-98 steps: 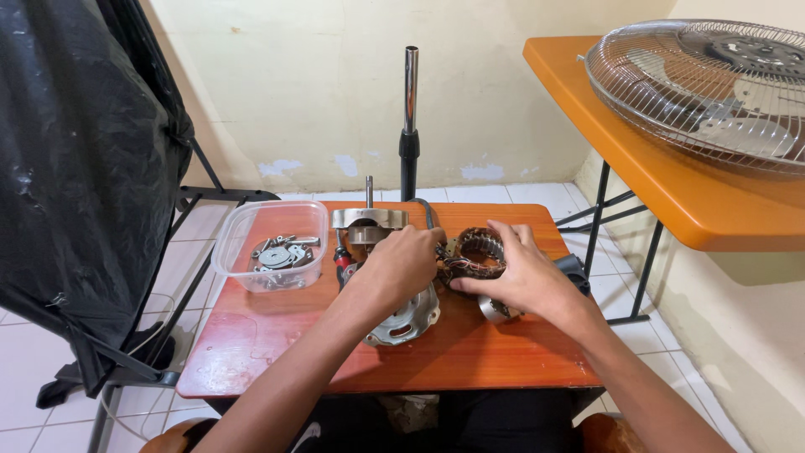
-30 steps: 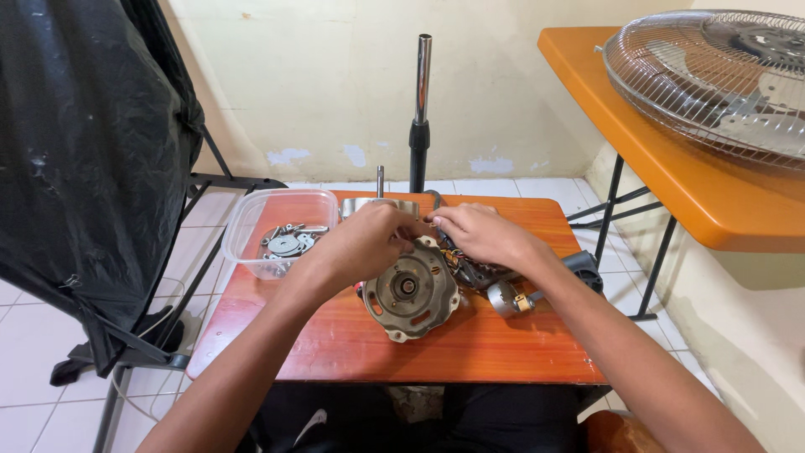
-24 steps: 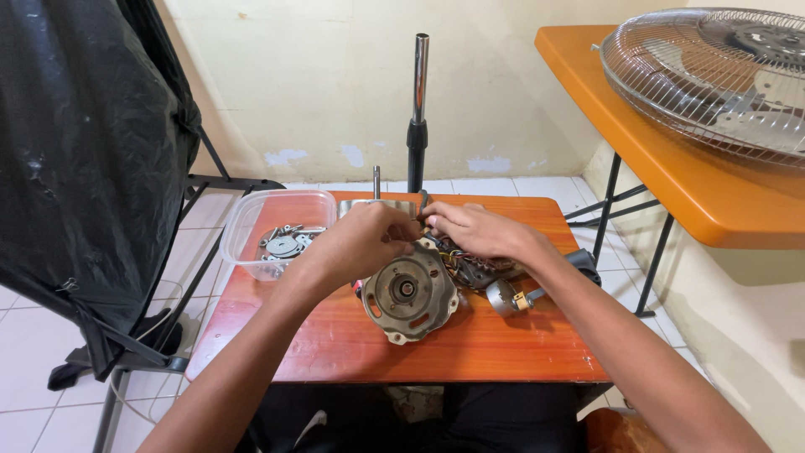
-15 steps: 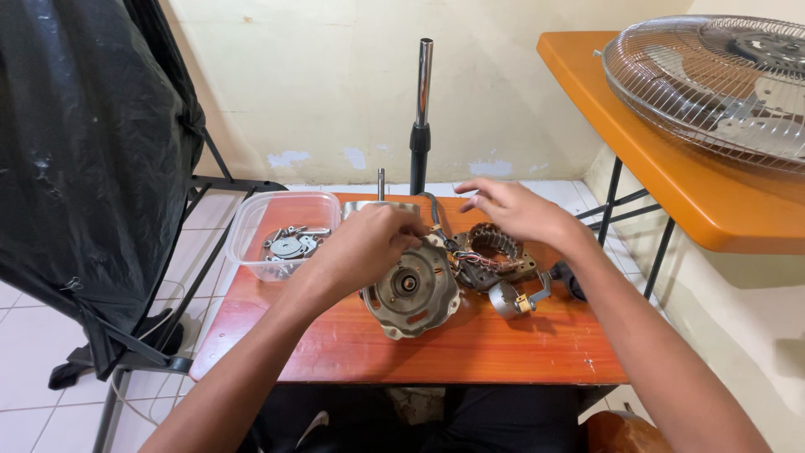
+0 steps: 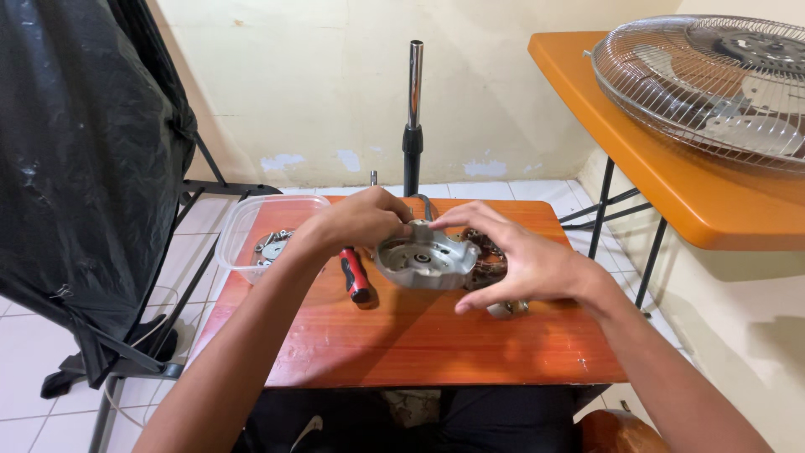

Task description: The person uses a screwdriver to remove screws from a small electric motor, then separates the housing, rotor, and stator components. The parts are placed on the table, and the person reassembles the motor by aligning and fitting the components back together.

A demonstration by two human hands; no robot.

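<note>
A grey cast-metal motor housing cover (image 5: 423,262), round with a hub in its middle, is lifted a little above the small orange wooden table (image 5: 419,344). My left hand (image 5: 356,222) grips its left rear edge. My right hand (image 5: 516,260) rests against its right side with fingers spread. Behind my right hand, partly hidden, lies a motor stator with copper windings (image 5: 489,262). A small metal part (image 5: 507,309) peeks out under my right palm.
A red-and-black screwdriver (image 5: 355,274) lies left of the cover. A clear plastic tub (image 5: 268,243) holding screws and small parts sits at the table's left. A metal pole (image 5: 413,117) stands behind. A wire fan guard (image 5: 713,84) lies on the orange table (image 5: 662,180) at right; black fabric (image 5: 75,168) hangs left.
The round motor part that lay on the table has been lifted and turned so its hollow grey side shows. My right hand has come back to it, and the screwdriver is now uncovered.
</note>
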